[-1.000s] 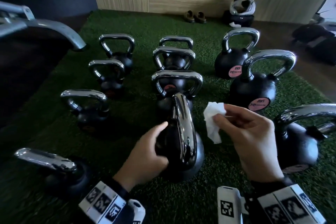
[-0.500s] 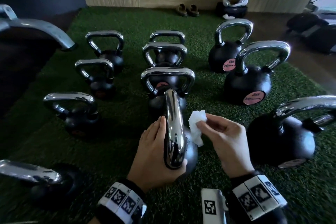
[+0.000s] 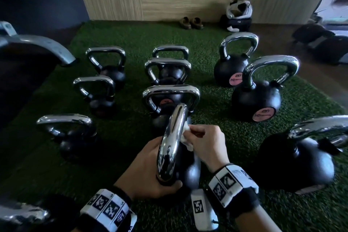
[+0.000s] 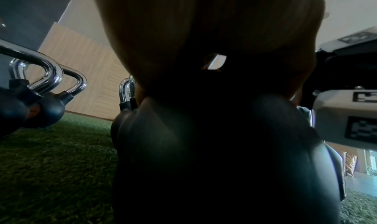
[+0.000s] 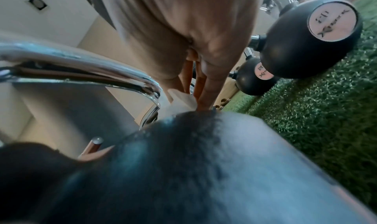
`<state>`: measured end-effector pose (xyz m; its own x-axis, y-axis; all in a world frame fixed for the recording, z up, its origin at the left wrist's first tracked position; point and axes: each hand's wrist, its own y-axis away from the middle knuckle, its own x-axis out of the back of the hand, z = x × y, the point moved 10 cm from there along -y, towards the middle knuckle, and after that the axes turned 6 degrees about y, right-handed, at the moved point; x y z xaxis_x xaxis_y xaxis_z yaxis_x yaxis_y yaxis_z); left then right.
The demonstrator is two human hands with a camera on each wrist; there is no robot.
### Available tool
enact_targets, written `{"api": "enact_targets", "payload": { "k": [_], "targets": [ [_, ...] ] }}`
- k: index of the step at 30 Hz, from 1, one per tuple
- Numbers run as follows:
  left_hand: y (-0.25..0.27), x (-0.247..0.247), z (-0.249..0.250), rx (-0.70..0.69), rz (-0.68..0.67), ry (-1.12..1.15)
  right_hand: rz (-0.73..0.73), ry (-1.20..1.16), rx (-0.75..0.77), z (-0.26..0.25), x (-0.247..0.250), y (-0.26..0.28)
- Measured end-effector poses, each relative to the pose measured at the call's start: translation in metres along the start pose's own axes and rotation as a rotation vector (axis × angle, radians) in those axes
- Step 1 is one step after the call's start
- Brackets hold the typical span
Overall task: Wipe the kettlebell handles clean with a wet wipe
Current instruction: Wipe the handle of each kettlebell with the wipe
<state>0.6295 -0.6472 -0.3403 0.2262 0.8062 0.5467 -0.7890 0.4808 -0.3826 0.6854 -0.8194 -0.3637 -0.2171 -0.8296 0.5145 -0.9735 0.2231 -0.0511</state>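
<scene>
A black kettlebell (image 3: pixel 190 173) with a chrome handle (image 3: pixel 173 141) stands nearest me on the green turf, its handle edge-on to the head view. My left hand (image 3: pixel 148 171) grips the near foot of that handle, thumb wrapped under it. My right hand (image 3: pixel 205 145) pinches a white wet wipe (image 3: pixel 185 133) and presses it against the handle's right side, near the far leg. The right wrist view shows the wipe (image 5: pixel 181 103) between my fingertips and the chrome handle (image 5: pixel 81 72). In the left wrist view the kettlebell body (image 4: pixel 214 155) fills the frame under my palm.
Several more chrome-handled kettlebells stand on the turf (image 3: pixel 122 147): smaller ones left (image 3: pixel 71 137) and ahead (image 3: pixel 169 100), larger ones right (image 3: pixel 256 98) (image 3: pixel 297 158). A grey machine arm (image 3: pixel 43 47) juts in at far left. Shoes (image 3: pixel 190 22) and a helmet (image 3: pixel 239 10) lie by the back wall.
My right hand moved left and brought the wipe onto the handle. My left hand shifted from the kettlebell's body up and curled around the handle's near end.
</scene>
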Motion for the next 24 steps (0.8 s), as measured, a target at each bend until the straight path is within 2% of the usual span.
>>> {"api": "enact_targets", "payload": {
  "k": [5,11,15,17,22,24],
  "targets": [
    [0.001,0.000,-0.013,0.087,-0.026,0.014,0.100,-0.101,0.073,-0.013,0.011,-0.023],
    [-0.002,-0.002,-0.017,0.182,-0.067,0.029,0.002,-0.082,0.032,0.001,0.004,-0.032],
    [-0.004,-0.001,-0.025,0.215,-0.065,0.079,0.121,-0.080,0.242,-0.042,0.031,-0.035],
    [-0.005,0.001,-0.024,0.216,-0.065,0.080,0.134,-0.067,0.342,-0.059,0.037,-0.027],
    [-0.010,0.001,-0.028,0.215,-0.089,0.076,0.089,-0.030,0.331,-0.061,0.035,-0.037],
    [-0.013,0.000,-0.029,0.226,-0.104,0.078,0.101,0.002,0.378,-0.069,0.037,-0.035]
  ]
}}
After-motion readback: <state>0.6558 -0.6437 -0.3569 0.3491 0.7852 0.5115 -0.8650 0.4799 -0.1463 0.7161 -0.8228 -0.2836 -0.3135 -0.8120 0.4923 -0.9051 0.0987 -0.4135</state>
